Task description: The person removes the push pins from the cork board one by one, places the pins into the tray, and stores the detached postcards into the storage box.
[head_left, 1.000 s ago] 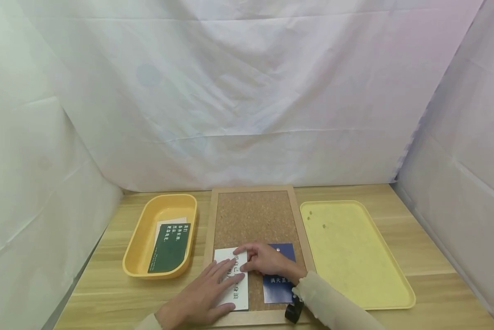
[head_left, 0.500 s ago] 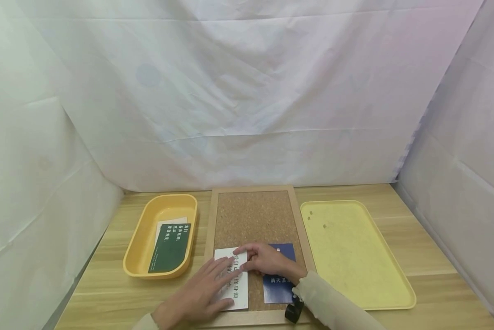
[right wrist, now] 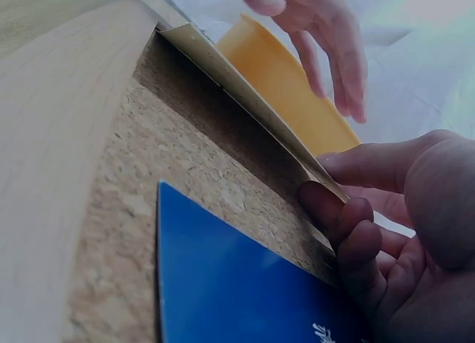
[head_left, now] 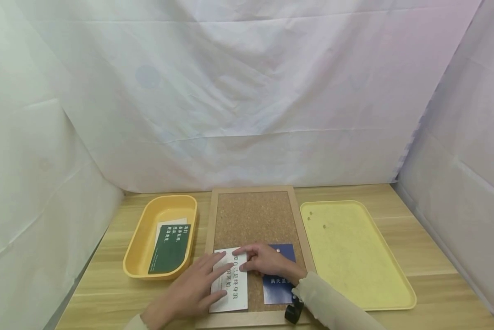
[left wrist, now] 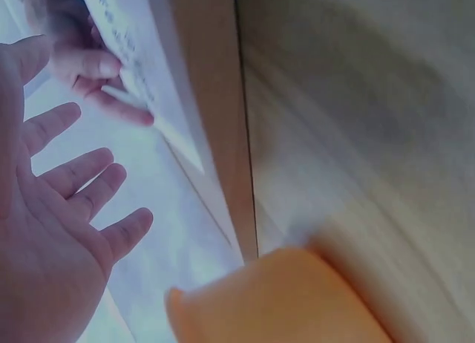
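Two hands at work over one framed cork board on the wood-grain worktop. Right hand: thumb and fingers pinch the right-hand edge of one white card with dark printed characters. Card sits over the near left part of the board; in the right wrist view a shadowed gap shows between it and the cork. Left hand: fingers apart and extended, nothing in the palm; held over the same card, clear of it in both wrist views. The two hands are near each other, apart.

Cards counted: four visible. One white, as above. One blue card on the cork to the right, the right wrist crossing above it; one small pale round spot near its top, too small to identify. Two in the single orange basin at left: one green card with white characters, lying partly over one pale card.

Right of the board, one yellow tray. Three tiny brownish items toward its far left corner, kind unclear. One black object under the right wrist. White cloth behind.
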`<move>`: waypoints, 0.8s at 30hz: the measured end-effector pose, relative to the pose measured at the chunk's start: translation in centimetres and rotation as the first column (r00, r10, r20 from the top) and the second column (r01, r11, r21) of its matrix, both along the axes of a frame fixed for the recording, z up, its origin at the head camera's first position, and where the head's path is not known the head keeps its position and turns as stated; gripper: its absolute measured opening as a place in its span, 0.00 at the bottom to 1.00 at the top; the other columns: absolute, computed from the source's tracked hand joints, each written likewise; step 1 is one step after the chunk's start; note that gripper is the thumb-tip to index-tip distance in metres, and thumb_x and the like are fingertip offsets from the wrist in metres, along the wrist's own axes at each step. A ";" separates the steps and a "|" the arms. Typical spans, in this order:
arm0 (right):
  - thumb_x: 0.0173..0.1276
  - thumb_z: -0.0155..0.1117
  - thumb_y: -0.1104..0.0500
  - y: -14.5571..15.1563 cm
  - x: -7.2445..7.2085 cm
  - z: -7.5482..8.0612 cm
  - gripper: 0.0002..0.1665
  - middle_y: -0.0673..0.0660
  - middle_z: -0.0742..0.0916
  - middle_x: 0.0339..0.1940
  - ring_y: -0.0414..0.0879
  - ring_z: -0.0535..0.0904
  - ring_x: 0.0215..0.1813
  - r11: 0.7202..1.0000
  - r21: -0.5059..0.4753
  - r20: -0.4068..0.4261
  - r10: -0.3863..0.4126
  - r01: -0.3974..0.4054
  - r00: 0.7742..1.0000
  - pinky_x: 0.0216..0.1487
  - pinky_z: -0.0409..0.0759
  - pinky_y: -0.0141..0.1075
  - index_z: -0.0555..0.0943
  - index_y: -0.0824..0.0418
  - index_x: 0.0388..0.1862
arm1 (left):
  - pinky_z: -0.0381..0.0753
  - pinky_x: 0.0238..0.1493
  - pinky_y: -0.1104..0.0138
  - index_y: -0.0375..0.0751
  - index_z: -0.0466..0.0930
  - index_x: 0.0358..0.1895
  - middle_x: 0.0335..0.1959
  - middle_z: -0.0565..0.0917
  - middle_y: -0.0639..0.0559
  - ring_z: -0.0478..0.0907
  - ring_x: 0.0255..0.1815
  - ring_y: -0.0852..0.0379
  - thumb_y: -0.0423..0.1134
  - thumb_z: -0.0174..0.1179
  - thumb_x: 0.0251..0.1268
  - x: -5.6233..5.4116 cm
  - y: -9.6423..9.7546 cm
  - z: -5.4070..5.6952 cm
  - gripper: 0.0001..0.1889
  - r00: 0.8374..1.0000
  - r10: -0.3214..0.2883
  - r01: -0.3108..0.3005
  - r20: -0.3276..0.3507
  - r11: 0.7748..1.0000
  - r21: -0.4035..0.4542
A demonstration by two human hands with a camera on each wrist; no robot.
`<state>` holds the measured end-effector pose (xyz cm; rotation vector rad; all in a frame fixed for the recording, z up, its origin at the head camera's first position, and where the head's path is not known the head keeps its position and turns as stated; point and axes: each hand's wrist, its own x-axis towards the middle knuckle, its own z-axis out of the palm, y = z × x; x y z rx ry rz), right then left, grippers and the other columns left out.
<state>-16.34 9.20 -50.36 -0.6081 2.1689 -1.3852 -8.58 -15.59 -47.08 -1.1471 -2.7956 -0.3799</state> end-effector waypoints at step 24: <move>0.59 0.75 0.62 -0.2 -0.1 -0.3 0.24 0.48 0.86 0.23 0.36 0.68 0.18 1.000 -0.011 -0.011 -0.006 0.006 1.000 0.19 0.63 0.26 0.85 0.53 0.56 | 0.74 0.60 0.47 0.39 0.78 0.60 0.62 0.78 0.42 0.75 0.62 0.41 0.43 0.71 0.56 -2.0 -5.0 1.9 0.27 0.962 0.115 -0.066 -0.247 0.978 0.195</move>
